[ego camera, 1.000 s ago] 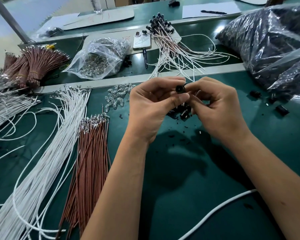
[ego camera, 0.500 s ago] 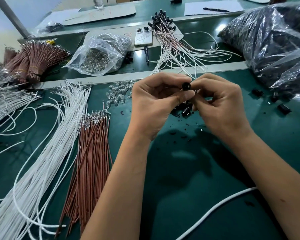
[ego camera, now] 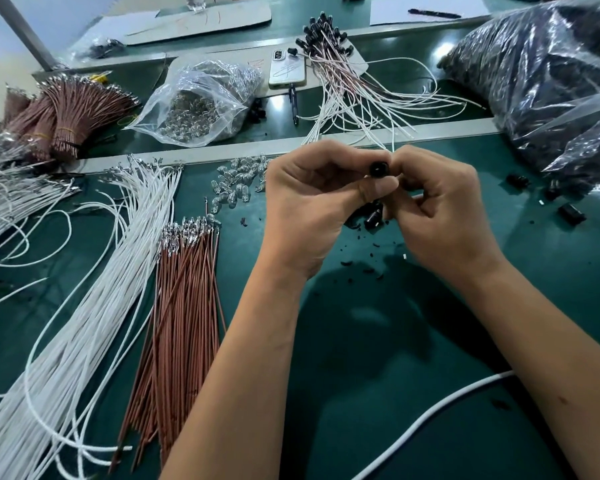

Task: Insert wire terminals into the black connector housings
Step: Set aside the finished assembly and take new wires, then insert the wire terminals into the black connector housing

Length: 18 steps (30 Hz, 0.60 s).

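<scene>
Both hands' fingers clamp one black housing (ego camera: 379, 169): left hand (ego camera: 312, 206), right hand (ego camera: 440, 209). Risk: tiny part slips, drops among loose housings (ego camera: 373, 216) below.

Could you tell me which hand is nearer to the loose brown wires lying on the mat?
Left. The left hand is just right of the brown wires' terminal ends; the right hand is beyond it, farther right.

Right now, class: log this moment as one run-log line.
stage: housing in hand | left hand: pinches black housing | right hand: fingers at housing | brown wires, white wires: lying on mat
</scene>
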Each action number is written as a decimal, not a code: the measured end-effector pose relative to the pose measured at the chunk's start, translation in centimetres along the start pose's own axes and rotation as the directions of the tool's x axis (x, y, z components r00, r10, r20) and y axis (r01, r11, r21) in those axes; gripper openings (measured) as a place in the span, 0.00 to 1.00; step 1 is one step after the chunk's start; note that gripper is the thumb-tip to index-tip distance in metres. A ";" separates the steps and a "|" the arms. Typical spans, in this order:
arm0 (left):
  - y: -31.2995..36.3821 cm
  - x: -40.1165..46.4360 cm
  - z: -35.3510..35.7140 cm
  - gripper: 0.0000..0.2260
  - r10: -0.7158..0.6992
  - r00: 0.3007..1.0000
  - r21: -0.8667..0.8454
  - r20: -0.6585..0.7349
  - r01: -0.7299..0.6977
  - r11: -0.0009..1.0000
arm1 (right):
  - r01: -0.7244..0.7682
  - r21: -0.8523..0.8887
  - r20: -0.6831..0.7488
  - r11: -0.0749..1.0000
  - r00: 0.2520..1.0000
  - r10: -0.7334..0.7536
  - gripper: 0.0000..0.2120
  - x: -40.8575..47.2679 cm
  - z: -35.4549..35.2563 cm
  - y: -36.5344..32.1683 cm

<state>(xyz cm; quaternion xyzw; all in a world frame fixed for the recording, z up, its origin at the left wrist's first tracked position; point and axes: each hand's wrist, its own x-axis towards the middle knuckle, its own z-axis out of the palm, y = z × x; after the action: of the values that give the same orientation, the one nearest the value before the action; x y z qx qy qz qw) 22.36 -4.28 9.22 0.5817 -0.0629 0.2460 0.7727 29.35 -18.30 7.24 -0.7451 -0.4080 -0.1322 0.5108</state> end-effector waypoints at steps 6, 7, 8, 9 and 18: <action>-0.1 0.0 0.2 0.15 -0.011 1.000 -0.008 -0.018 0.011 1.000 | -0.015 -0.020 0.035 1.000 0.999 0.015 0.04 0.0 -0.1 0.0; 0.0 -0.1 0.2 0.15 -0.016 0.999 -0.008 -0.029 0.016 1.000 | -0.016 -0.024 0.046 1.000 0.999 0.017 0.04 0.0 0.0 -0.1; 0.1 -0.1 0.2 0.15 -0.020 0.999 -0.010 -0.038 0.020 1.000 | -0.019 -0.027 0.054 0.999 0.998 0.020 0.04 0.0 0.0 -0.1; 0.2 -0.1 0.3 0.15 -0.024 0.999 -0.019 -0.042 0.023 1.000 | -0.021 -0.027 0.055 0.999 0.998 0.022 0.04 0.0 0.0 -0.2; 2.7 0.3 -1.5 0.07 -0.225 0.863 -0.062 -0.451 0.221 0.973 | -0.319 0.256 0.294 0.912 0.925 0.241 0.06 1.9 1.6 -2.1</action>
<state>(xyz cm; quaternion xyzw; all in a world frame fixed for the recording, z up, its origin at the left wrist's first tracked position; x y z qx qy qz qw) 21.09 -2.21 11.23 0.5080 0.1865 0.2842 0.7915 28.67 -15.69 9.08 -0.7208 -0.3738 0.1038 0.5744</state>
